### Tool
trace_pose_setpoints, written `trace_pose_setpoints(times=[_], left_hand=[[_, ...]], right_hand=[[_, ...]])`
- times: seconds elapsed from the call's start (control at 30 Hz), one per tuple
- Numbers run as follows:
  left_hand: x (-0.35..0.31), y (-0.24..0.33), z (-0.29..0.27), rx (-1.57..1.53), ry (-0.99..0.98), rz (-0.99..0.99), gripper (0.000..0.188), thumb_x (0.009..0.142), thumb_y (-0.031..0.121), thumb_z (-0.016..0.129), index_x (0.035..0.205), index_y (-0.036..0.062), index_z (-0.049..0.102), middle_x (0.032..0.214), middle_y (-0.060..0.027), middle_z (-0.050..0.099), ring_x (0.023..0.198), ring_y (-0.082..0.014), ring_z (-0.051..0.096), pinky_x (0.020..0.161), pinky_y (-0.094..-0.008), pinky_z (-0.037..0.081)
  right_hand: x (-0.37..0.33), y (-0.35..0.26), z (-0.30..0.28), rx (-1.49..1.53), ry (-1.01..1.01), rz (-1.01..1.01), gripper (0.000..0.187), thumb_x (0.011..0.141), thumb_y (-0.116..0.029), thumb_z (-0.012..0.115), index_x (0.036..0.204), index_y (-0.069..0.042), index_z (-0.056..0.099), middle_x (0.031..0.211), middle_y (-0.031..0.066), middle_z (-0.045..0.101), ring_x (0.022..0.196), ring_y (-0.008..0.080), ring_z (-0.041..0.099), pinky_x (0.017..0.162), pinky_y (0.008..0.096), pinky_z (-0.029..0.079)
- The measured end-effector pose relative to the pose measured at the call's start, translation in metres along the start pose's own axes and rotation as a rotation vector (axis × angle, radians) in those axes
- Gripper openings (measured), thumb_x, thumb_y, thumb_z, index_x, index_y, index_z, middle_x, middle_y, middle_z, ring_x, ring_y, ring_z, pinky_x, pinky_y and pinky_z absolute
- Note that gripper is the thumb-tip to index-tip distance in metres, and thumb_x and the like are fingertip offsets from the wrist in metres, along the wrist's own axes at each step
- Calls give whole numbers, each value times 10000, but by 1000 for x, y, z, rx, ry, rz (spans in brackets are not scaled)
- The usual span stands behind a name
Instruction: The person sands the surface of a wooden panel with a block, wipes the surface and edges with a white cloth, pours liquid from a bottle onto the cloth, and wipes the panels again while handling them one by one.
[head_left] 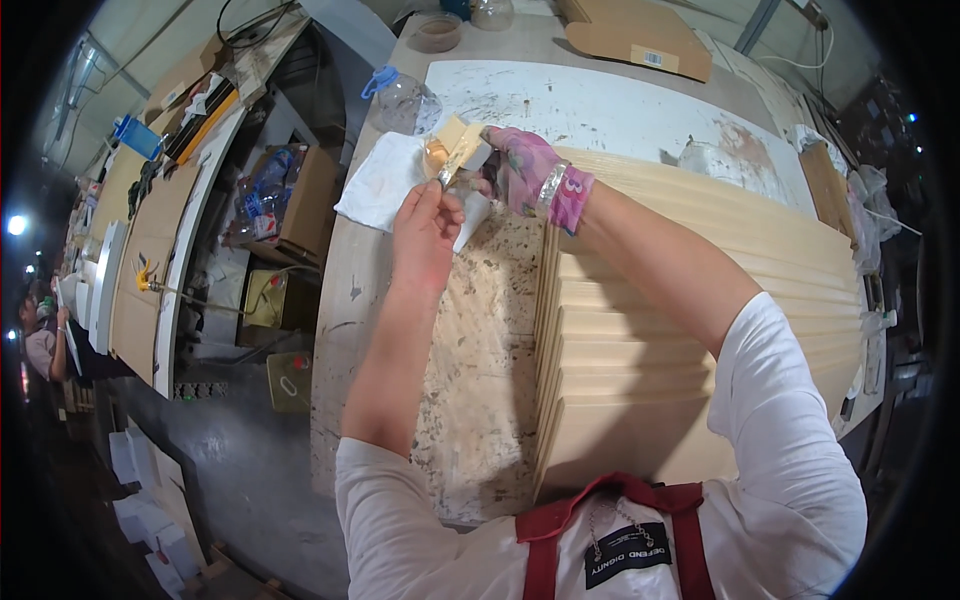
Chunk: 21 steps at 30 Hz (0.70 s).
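My right hand [525,168], in a pink patterned glove, is closed on a pale yellow flat-sided piece [462,142] above the far left of the table. An orange-tan lump [437,153] shows at its left side; I cannot make out what it is. My bare left hand [430,212] has its fingertips pinched together at the lower edge of that piece, by a small shiny bit. What the fingertips grip is too small to name. A white cloth [383,182] lies under and beside the hands. To the right is a stack of pale wooden boards [640,330].
A clear plastic bottle [398,95] with a blue cap stands beyond the cloth. A stained white board [590,100] spans the far side, with a cardboard piece [640,40] behind it. A cluttered bench [190,240] and another person [45,345] are at the left.
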<state>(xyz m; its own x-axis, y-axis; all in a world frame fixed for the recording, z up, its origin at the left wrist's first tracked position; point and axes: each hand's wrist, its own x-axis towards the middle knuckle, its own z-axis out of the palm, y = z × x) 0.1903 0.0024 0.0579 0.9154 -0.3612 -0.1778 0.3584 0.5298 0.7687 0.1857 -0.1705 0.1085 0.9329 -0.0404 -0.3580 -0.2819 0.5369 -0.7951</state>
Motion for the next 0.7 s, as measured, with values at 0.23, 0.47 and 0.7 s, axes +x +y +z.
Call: trace_pose_setpoints(times=[0.23,0.47,0.7], left_hand=[[-12,-5,12,-4,3,21,136,1028,205,540,957,90,530,776,-9,569,691,-108,506,628,-232,407],[9,-16,7,8,87,96,144,1027,206,540,974,74,529,769,-24,603,681,-111,538,627,-238,417],[39,-10,-20,314,241,233,138,1006,166,564,952,43,531,738,-63,640,607,-119,570,561,-235,424]], right_hand=[[-2,1,8,49,96,23,260,1043,-243,391,1067,-46,559,796,129,622,537,186,511,489,310,437],[0,7,-1,-58,39,66,263,1042,-266,411,1067,-59,572,820,113,635,511,179,523,478,306,450],[-5,8,-15,31,-276,5,242,1034,-271,478,1130,-73,578,964,121,669,706,190,645,575,328,519]])
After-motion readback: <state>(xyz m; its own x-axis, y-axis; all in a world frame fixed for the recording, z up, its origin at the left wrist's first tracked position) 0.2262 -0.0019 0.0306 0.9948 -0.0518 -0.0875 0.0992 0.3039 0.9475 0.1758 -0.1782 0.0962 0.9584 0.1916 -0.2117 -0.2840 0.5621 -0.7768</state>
